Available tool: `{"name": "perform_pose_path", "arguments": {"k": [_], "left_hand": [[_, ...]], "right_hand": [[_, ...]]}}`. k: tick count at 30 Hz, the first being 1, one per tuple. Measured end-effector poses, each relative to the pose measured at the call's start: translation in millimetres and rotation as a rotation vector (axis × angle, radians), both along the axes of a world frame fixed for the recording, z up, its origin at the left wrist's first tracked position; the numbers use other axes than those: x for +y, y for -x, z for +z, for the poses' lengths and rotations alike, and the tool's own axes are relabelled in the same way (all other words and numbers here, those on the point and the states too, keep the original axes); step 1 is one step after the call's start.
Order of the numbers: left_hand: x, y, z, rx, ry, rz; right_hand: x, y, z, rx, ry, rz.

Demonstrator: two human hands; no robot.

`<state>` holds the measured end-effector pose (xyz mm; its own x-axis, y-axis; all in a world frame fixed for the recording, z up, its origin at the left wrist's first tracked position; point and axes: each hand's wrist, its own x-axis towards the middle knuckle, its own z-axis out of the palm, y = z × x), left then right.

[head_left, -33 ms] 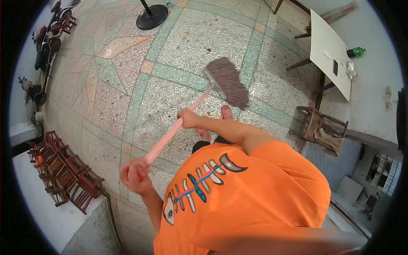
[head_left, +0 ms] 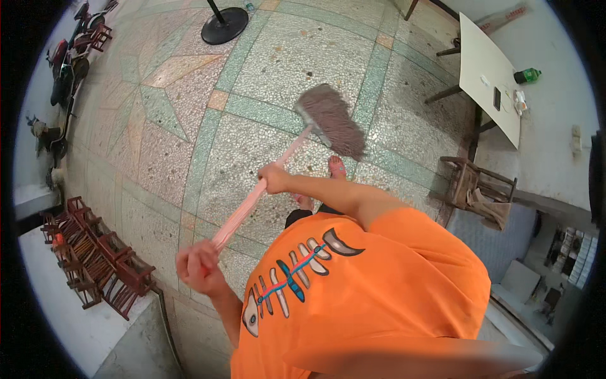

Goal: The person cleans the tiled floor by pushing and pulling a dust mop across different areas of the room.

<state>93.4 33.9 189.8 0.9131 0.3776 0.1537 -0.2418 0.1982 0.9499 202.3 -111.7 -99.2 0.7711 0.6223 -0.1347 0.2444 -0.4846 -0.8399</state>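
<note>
A mop with a pink handle slants across the view from lower left to upper right. Its wide grey-brown string head lies spread on the speckled floor, just beyond my pink-sandalled foot. My left hand is closed round the handle's top end, close to my orange shirt. Farther down the handle, about midway, my right hand wraps round it. The strands look slightly blurred.
A round black stand base is on the floor ahead. At right stand a pale table, with a phone and green bottle on it, and a wooden chair draped with cloth. Stacked wooden stools and parked motorbikes line the left.
The mop head has shifted slightly to the left across the floor. My right hand has moved a little left with the handle, and my left hand slightly left too.
</note>
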Motion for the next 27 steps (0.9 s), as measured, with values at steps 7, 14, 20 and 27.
{"name": "perform_pose_path", "arguments": {"k": [7,14,20,27], "left_hand": [[29,54,9,-0.198,-0.295,0.262],[54,48,9,-0.263,-0.279,0.186],[46,44,-8,-0.233,-0.126,-0.057],[-28,40,-34,-0.191,-0.112,-0.329]], "right_hand": [[75,28,14,-0.049,-0.086,0.187],[73,49,26,0.096,0.045,0.168],[13,80,27,0.148,0.113,-0.035],[-93,146,16,0.209,0.168,-0.356]]}}
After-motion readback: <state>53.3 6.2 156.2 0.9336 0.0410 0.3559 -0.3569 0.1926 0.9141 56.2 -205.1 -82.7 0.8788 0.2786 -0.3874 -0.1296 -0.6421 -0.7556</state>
